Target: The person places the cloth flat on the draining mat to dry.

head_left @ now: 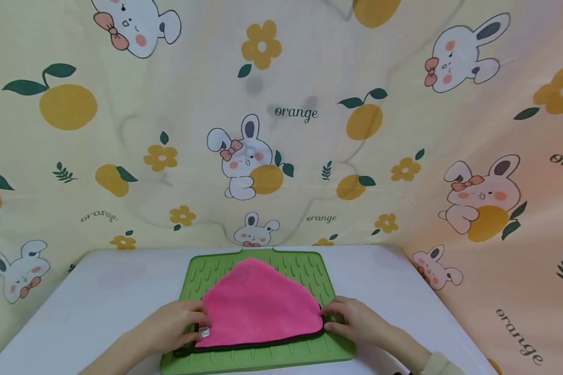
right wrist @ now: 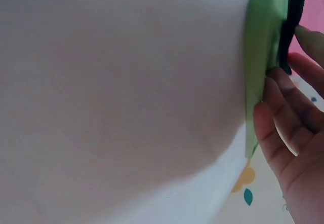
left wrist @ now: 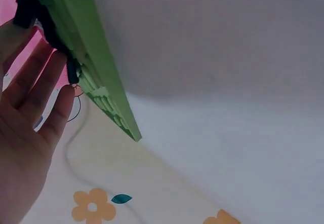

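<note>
A pink cloth (head_left: 262, 304) with black trim along its lower edge lies spread out, narrowing to a rounded peak at the far side. Its kind is unclear; a small white label (head_left: 204, 332) shows near its left corner. My left hand (head_left: 175, 323) grips the left edge beside the label, thumb and fingers at the black trim (left wrist: 48, 26). At the opposite corner, my right hand (head_left: 356, 319) pinches the trimmed edge between thumb and fingers. Beneath the cloth is a green ridged mat (head_left: 258, 363). Some fingertips are hidden by the cloth in the wrist views.
The mat sits on a white table (head_left: 112, 291). Behind and to the right of the table hangs a cream curtain (head_left: 300, 156) printed with rabbits, oranges and flowers.
</note>
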A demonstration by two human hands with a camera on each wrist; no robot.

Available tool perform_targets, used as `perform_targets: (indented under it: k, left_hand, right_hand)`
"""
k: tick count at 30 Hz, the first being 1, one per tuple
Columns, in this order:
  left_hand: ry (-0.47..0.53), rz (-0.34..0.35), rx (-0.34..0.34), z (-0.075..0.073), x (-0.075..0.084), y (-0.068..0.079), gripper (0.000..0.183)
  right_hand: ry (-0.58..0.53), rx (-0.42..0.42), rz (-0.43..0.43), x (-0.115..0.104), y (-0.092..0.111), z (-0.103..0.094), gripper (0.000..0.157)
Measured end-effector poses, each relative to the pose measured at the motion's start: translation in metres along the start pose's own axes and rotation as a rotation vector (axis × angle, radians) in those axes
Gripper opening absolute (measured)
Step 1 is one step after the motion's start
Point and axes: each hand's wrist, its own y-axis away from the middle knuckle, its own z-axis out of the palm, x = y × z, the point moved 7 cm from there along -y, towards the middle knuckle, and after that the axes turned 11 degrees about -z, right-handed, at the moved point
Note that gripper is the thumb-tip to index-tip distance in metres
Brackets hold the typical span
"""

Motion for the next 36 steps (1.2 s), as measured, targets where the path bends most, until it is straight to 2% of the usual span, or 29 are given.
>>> perform_targets:
  k: [2,4,10,14,18,22,28,36]
  left_hand:
    - [-0.004,-0.006,0.013,0.001,-0.002,0.002,0.019]
    - [0.005,-0.042,0.02,0.002,-0.004,0.004,0.02]
    - [0.073,-0.261,0.006,0.004,-0.014,0.01,0.023]
    - [0.155,-0.341,-0.04,0.008,-0.017,0.012,0.027]
    - [0.252,-0.348,-0.056,0.012,-0.019,0.012,0.028]
    - [0.358,-0.337,-0.064,0.014,-0.018,0.011,0.027]
    - [0.538,-0.337,-0.106,0.018,-0.018,0.008,0.022]
    - [0.651,-0.364,-0.175,0.017,-0.023,0.017,0.021]
  right_hand:
    - [0.02,0.011,-0.005,-0.002,0.001,0.001,0.026]
    - [0.028,0.02,-0.006,-0.003,0.001,0.001,0.026]
    - [-0.04,0.057,0.039,-0.001,-0.006,0.002,0.022]
    - [-0.093,0.105,0.102,0.004,-0.012,0.002,0.014]
    - [-0.147,0.12,0.168,0.008,-0.015,0.006,0.012]
    - [-0.203,0.116,0.197,0.006,-0.016,0.012,0.013]
    - [-0.229,0.139,0.2,0.0,-0.014,0.012,0.011]
    - [-0.31,0.151,0.192,-0.01,-0.001,0.007,0.01]
